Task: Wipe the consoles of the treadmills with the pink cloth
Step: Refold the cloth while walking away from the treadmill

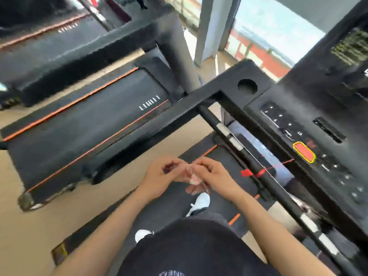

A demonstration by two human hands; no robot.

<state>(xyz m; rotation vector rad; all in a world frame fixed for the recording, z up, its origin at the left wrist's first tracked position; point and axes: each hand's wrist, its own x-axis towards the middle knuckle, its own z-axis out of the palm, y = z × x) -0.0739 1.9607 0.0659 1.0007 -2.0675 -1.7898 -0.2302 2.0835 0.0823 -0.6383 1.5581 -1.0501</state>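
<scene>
The pink cloth is bunched small between both hands, low in the middle of the head view. My left hand pinches its left side with curled fingers, and my right hand grips its right side. Both hands hover over the treadmill belt, well short of the black console at right, which carries a red stop button ringed in yellow and rows of small buttons. A round cup hole sits at the console's far corner. The picture is blurred by motion.
A black handrail bar with a red safety clip and cord runs diagonally between my hands and the console. A second treadmill with orange edge lines stands to the left. Tan floor lies between them; windows are ahead.
</scene>
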